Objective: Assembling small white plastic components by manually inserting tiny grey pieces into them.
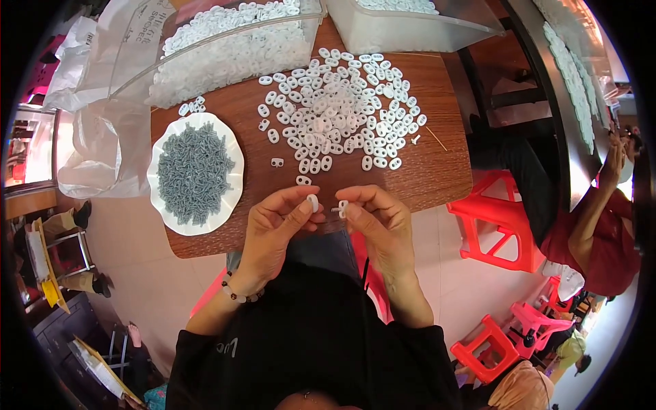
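My left hand (277, 222) is closed, pinching a small white oval plastic piece (313, 203) between thumb and fingertips. Opposite it, a short gap away, my right hand (379, 222) pinches another white plastic piece (343, 208) with a small stub sticking out toward the left hand. Both hands are over the table's near edge. Beyond them lies a heap of white two-hole oval pieces (335, 113), spread loosely around its rim. To the left, a white scalloped plate (235, 164) holds many small grey-blue screw-like parts (195, 174).
Two clear bins (232, 58) (417, 31) of white pieces stand at the table's far side. A thin stick (436, 139) and a small white pin (415, 139) lie right of the heap. Plastic bags (102, 147) hang at left. Red stools (495, 222) and other people are around.
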The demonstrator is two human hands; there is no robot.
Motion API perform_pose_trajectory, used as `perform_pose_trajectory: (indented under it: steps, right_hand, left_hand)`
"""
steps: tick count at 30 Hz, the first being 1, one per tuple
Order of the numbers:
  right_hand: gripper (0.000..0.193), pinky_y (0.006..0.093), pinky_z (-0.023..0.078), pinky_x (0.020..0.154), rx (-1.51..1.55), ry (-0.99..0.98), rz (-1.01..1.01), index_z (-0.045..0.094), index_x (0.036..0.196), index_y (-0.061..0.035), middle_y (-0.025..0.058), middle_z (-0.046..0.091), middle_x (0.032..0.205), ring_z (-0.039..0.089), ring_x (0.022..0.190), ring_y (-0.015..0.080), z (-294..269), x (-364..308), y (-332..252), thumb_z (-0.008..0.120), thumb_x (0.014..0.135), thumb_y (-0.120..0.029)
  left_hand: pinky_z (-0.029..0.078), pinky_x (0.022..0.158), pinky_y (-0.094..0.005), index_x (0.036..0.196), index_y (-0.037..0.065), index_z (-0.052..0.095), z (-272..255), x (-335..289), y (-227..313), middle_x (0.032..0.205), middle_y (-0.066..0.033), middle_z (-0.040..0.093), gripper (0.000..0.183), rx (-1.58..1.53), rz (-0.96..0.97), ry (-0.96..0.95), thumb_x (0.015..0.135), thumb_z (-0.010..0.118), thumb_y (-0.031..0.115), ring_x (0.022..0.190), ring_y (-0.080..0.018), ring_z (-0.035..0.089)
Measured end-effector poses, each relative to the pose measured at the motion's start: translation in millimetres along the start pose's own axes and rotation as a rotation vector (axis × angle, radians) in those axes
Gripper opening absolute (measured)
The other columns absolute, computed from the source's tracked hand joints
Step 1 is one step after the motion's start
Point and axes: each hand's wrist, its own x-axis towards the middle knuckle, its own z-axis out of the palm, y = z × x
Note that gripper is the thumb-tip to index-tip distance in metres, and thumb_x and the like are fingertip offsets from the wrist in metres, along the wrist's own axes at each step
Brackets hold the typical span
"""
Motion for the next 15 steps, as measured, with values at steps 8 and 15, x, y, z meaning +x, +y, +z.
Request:
perform_pose_trajectory:
  steps: [8, 15]
  right_hand:
    - [0.016, 0.0221, 0.046, 0.068, 0.140, -0.097, 0.058, 0.062, 0.103, 0.0009, 0.0052, 0.065, 0.092, 0.058, 0.080, 0.0077, 0.8, 3.3, 8.4, 0.063, 0.090, -0.009]
    - [0.016, 0.0248, 0.049, 0.070, 0.165, -0.042, -0.001, 0.059, 0.103, 0.0007, 0.0079, 0.064, 0.089, 0.061, 0.078, 0.0120, -6.7, 4.1, 19.3, 0.061, 0.091, -0.009]
  left_hand:
    - [0.048, 0.071, -0.0212, 0.103, 0.004, 0.062, 11.5, 8.4, -8.7, 0.097, -0.0036, 0.068, 0.015, -0.137, 0.011, -0.013, 0.091, 0.066, 0.013, 0.085, -0.0076, 0.063]
    - [0.045, 0.067, -0.0204, 0.106, 0.002, 0.067, 13.8, 6.4, -4.3, 0.093, -0.0046, 0.069, 0.020, 0.025, -0.093, -0.050, 0.089, 0.067, 0.013, 0.079, -0.0075, 0.061]
